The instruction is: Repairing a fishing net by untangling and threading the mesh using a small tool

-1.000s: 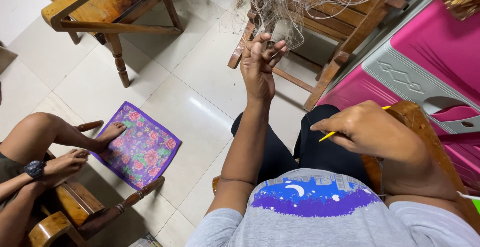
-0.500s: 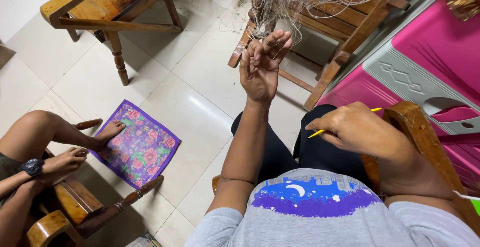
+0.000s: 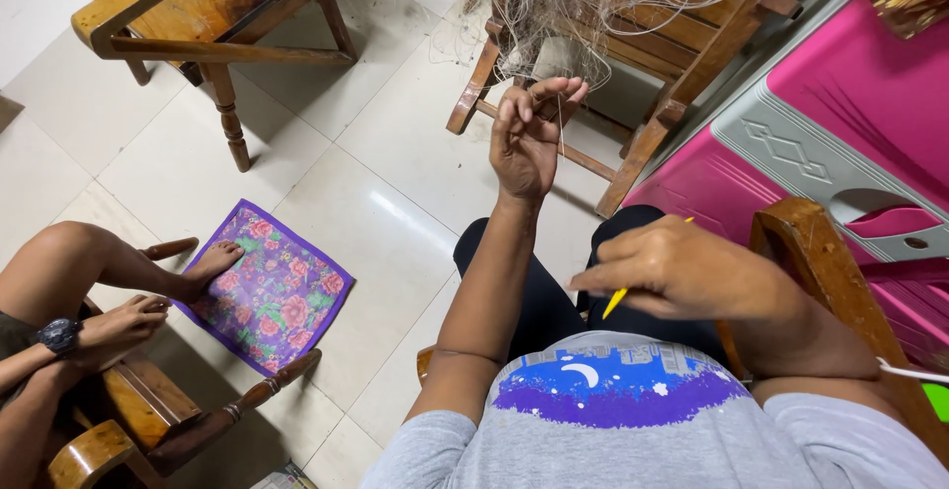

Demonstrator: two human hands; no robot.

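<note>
Up ahead, a tangled fishing net (image 3: 603, 4) hangs over a wooden chair (image 3: 682, 54). The left hand (image 3: 529, 138) is raised, fingers pinching a thin net thread. The right hand (image 3: 682, 271), near the lap, grips a yellow needle (image 3: 618, 298).

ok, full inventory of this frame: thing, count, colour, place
fishing net: 1, pale grey, draped on chair top centre
wooden chairs: 2, brown, top left and top centre
floral mat: 1, purple, on tiled floor left
plastic cabinet: 1, pink with grey trim, right
second person: 1, seated far left, foot on mat
yellow tool: 1, in right hand
left hand: raised, pinching net threads
right hand: low, gripping yellow tool
</note>
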